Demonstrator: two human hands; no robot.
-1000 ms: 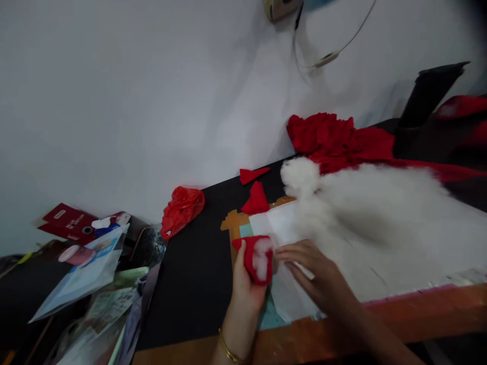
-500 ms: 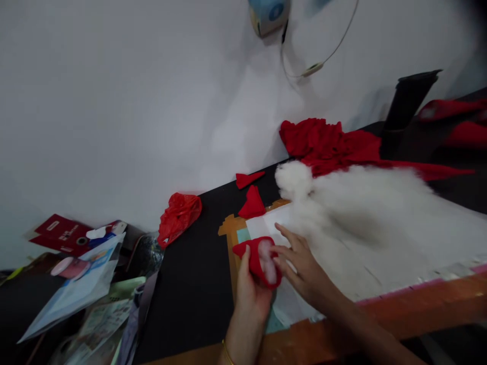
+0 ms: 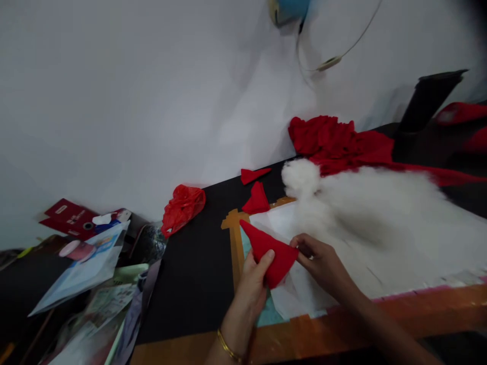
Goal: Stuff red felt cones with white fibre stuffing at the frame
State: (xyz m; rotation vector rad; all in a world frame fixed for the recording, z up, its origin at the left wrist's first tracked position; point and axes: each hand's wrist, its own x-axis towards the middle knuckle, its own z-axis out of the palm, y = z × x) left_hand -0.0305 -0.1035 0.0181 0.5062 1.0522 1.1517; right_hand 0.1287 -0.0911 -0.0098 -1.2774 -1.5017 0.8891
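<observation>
A red cone-shaped fabric piece (image 3: pixel 273 249), like a small felt hat, lies in my left hand (image 3: pixel 251 282), its tip pointing up and left. My left thumb presses on its front, with the other fingers behind it. At the cone's right corner, my right hand (image 3: pixel 321 261) pinches the edge between thumb and fingers. The cone's opening is turned out of sight, so its inside is hidden. Just behind the hands, a large heap of white stuffing (image 3: pixel 353 218) spreads over white paper (image 3: pixel 268 219).
Two more red fabric pieces, a folded cone (image 3: pixel 257 198) and a flat triangle (image 3: pixel 254 175), lie near the wall. Behind the stuffing is piled red cloth (image 3: pixel 323 137). A red plastic bag (image 3: pixel 183 209) sits left, beyond it a cluttered bin (image 3: pixel 125 276). Brown tape (image 3: pixel 236 253) borders the work surface.
The cone has been turned: its open end with white stuffing faced me before, and now its closed red side shows. My right hand has gone from the opening to gripping the edge.
</observation>
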